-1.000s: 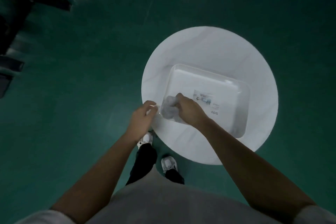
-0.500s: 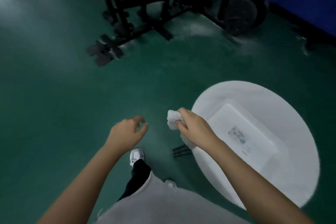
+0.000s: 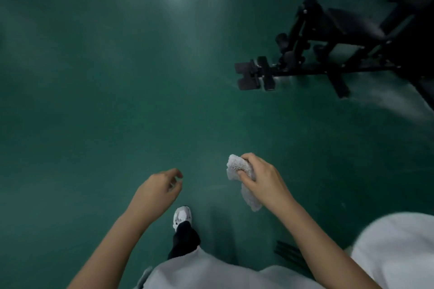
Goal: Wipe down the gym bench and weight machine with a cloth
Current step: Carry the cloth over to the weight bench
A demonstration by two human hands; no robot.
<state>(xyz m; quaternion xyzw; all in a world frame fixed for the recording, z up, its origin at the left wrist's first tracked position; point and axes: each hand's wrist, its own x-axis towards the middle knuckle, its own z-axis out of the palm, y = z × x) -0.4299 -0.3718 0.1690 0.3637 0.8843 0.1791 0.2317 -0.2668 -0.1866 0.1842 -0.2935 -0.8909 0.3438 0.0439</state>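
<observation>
White cloth [image 3: 237, 168] sits bunched in your right hand [image 3: 263, 180], pinched tight; your left hand [image 3: 157, 189] hangs loosely curled, empty. Bench [image 3: 352, 26] stands well apart, far right of the floor [image 3: 117, 77], unwiped.

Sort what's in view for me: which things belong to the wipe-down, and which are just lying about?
For the job:
cloth, held in right hand
gym bench
left hand, empty

Just about:
white round table
green floor

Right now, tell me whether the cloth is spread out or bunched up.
Bunched up. The white cloth is crumpled in the right hand, one loose end hanging below the fist. The left hand is empty.
</observation>
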